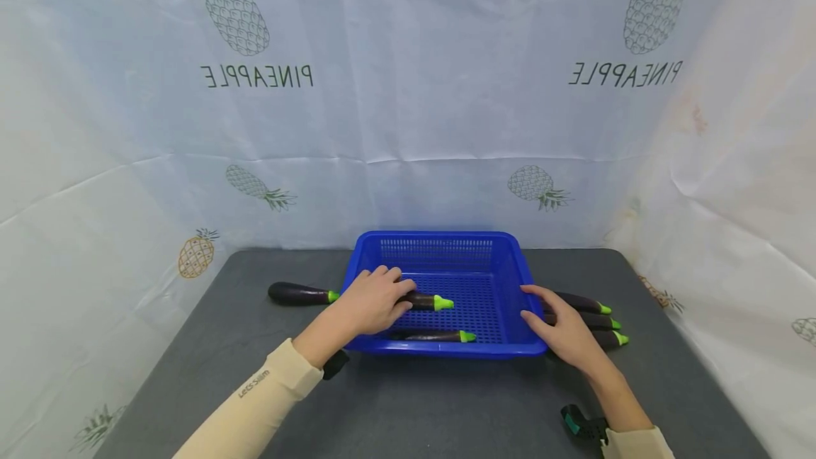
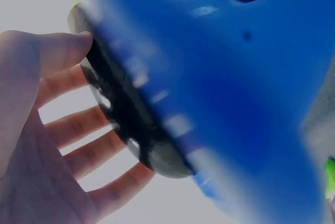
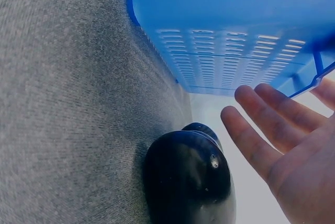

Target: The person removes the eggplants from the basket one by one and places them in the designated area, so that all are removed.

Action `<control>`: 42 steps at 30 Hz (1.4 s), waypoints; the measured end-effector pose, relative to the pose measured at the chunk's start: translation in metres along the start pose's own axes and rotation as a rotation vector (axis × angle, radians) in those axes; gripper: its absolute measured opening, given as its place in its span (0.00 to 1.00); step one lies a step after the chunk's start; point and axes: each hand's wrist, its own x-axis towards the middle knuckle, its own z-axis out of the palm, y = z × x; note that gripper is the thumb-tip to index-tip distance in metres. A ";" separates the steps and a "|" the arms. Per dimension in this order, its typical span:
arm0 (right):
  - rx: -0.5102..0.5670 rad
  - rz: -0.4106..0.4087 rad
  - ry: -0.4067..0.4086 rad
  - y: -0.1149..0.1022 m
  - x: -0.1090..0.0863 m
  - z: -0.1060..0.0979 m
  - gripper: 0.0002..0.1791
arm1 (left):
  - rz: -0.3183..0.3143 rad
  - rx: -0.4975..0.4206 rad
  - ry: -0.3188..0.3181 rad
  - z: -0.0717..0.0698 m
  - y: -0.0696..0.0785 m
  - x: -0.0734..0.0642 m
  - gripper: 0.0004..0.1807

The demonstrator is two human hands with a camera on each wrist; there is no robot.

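Observation:
My left hand (image 1: pixel 377 301) grips a dark eggplant (image 1: pixel 421 301) with a green cap, over the left part of a blue plastic basket (image 1: pixel 440 350). In the left wrist view the thumb and fingers lie along both sides of the eggplant (image 2: pixel 123 98), close to the basket's wall. Another eggplant (image 1: pixel 423 336) lies in the basket near its front side. My right hand (image 1: pixel 567 328) is at the basket's right rim, its fingertips over the edge. Straight, spread fingers (image 3: pixel 251 137) show beside the basket (image 3: pixel 235 14) in the right wrist view.
Three eggplants (image 1: pixel 608 339) lie side by side right of the basket, partly behind my right hand. One more eggplant (image 1: pixel 298 294) lies on the grey table (image 1: pixel 440 409) to the left. A white pineapple-print curtain (image 1: pixel 440 126) hangs behind and at both sides.

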 end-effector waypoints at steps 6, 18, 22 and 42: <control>-0.024 -0.008 0.005 0.000 0.000 0.000 0.30 | -0.005 0.005 0.040 -0.011 -0.005 -0.006 0.19; -0.001 0.011 0.000 0.000 0.000 0.000 0.30 | -0.012 0.034 0.106 -0.030 -0.022 -0.025 0.17; -0.003 0.018 0.004 0.001 0.000 0.001 0.30 | -0.031 0.023 0.118 -0.035 -0.030 -0.033 0.16; 0.065 0.002 -0.005 0.004 0.001 0.002 0.30 | -0.180 -0.043 0.162 -0.036 -0.077 -0.075 0.17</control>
